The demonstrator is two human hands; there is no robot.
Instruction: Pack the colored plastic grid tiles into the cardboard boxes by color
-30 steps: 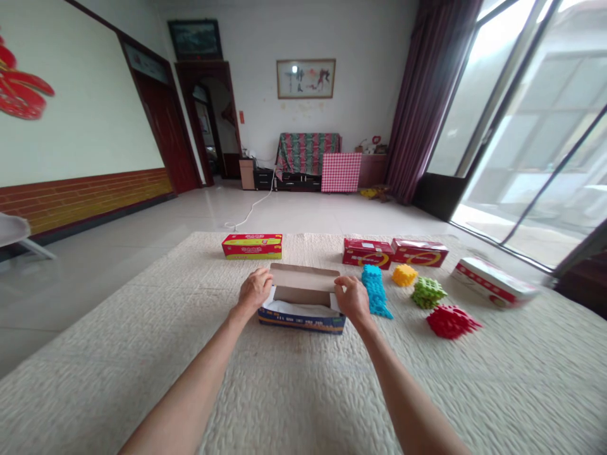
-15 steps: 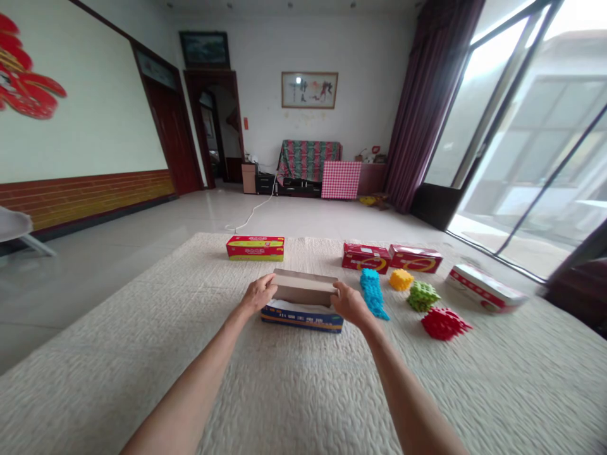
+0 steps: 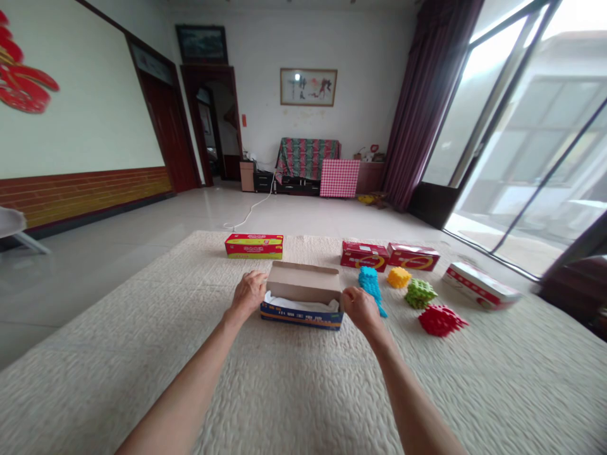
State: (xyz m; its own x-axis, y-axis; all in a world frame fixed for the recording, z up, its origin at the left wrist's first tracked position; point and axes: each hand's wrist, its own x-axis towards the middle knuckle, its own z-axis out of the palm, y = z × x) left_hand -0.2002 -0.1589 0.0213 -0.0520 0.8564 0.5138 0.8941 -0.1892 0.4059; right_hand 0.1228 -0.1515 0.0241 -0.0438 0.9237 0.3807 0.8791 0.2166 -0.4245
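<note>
A dark blue cardboard box (image 3: 301,318) sits on the quilted mat with its brown lid (image 3: 303,276) standing up at the back. White lining (image 3: 294,303) shows inside it. At the box's left end, my left hand (image 3: 250,292) has its fingers closed against the edge. My right hand (image 3: 361,308) is closed in a pinch at the right end. Whether each pinches a side flap or the wall is hidden by the fingers. Just beyond my right hand lies a bumpy blue block piece (image 3: 370,287), partly covered by it.
A red and yellow box (image 3: 254,247) stands behind on the left. Two dark red boxes (image 3: 364,256) stand back right, and a white and red box (image 3: 481,285) farther right. Yellow (image 3: 399,277), green (image 3: 420,293) and red (image 3: 442,320) bumpy pieces lie on the mat (image 3: 284,392).
Both hands have let go of the lid's upper corners and moved outward and slightly down to the box's ends. The lid stands more open, showing more white lining.
</note>
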